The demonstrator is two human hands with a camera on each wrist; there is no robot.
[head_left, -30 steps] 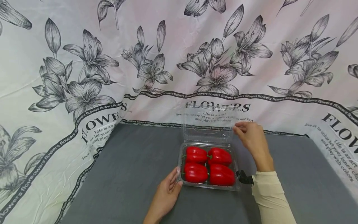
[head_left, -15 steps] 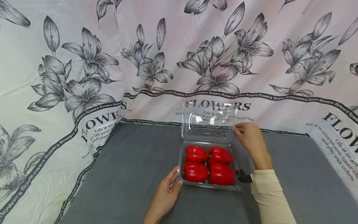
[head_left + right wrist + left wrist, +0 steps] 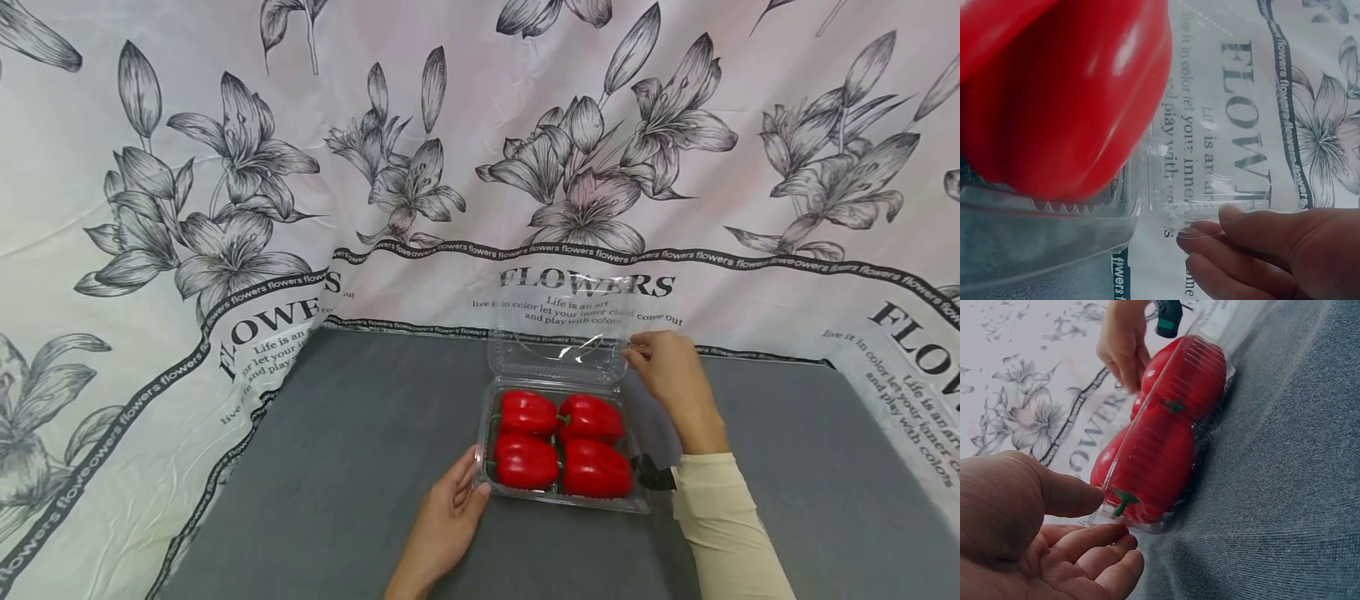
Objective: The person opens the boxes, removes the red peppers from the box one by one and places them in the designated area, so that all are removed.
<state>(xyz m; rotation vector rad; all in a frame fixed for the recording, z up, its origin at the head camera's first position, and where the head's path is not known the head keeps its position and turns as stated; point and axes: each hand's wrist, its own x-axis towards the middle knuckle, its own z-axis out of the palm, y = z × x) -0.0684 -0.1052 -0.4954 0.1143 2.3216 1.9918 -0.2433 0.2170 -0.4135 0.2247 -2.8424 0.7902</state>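
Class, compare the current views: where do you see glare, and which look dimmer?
Head: fairly even light, small highlights on the red peppers, a curved glint on the clear lid. Left wrist: dimmer, small white glints on the red peppers. Right wrist: dimmer too, bright patches on the nearest pepper.

Near the surface's (image 3: pixel 360 467) back edge, a clear container (image 3: pixel 566 500) holds four red peppers (image 3: pixel 597 469); left hand (image 3: pixel 448 517) grips its left side, right hand (image 3: pixel 667 371) its raised lid (image 3: pixel 557 364).

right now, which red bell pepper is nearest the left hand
The front-left red bell pepper in the clear plastic container: it sits right beside the left hand, while the others lie farther back or right.
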